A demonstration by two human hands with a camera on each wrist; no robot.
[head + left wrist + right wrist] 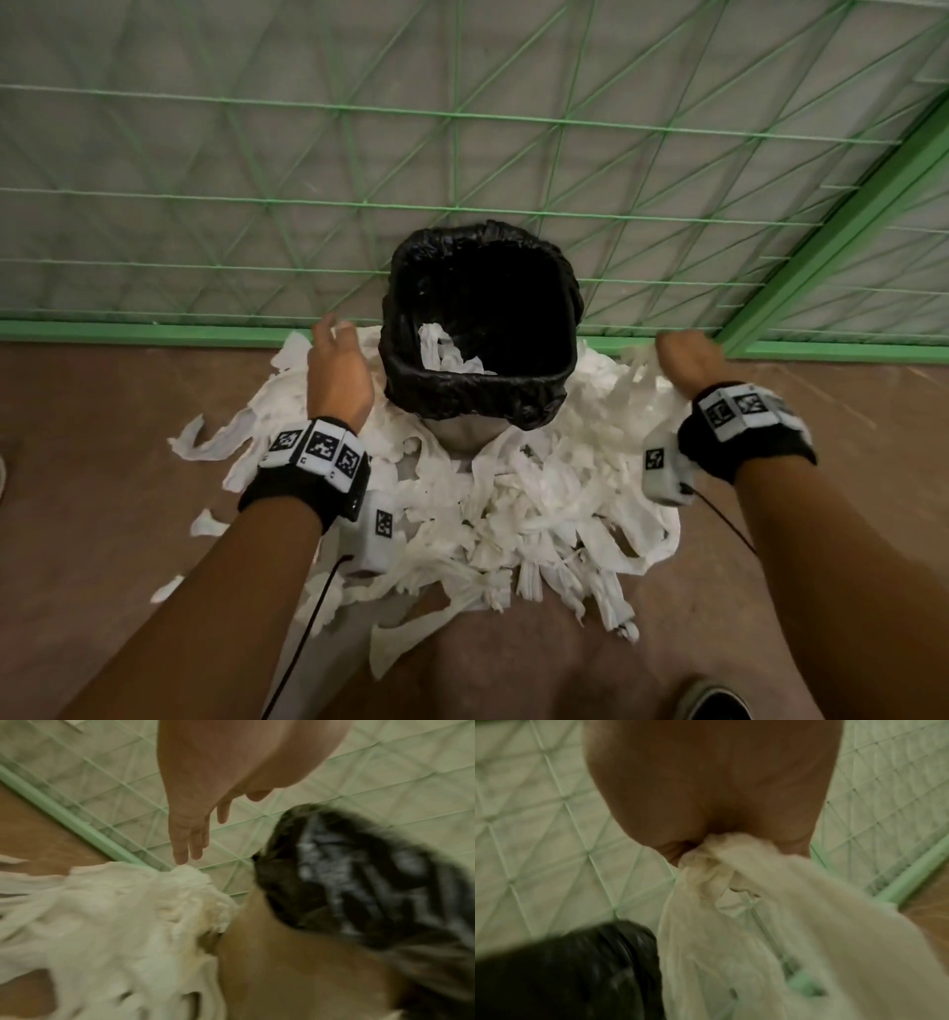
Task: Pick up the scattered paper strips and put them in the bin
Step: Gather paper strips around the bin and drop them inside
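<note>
Now the right hand is clenched round a bunch of paper strips, lifted just right of the bin, with loose tails trailing down toward the floor. The left hand hovers on the bin's other side, fingers straight and relaxed, holding nothing, right above the heap.

The step in hand, by my reading, is carrying that right-hand bunch over the rim and dropping it. To do it well, lift high enough that the hanging tails clear the black liner, bring the fist over the middle of the opening, then let go. Releasing at the edge would likely drape strips back outside. The free hand could sweep the dangling ends in or gather its own handful.

The count: one bin, lined with a black bag, standing against the green wire fence. One clump of strips already lies inside it. The strips on the floor are too many and too tangled to count, heaped round the bin's near side with a few strays off to the left.
</note>
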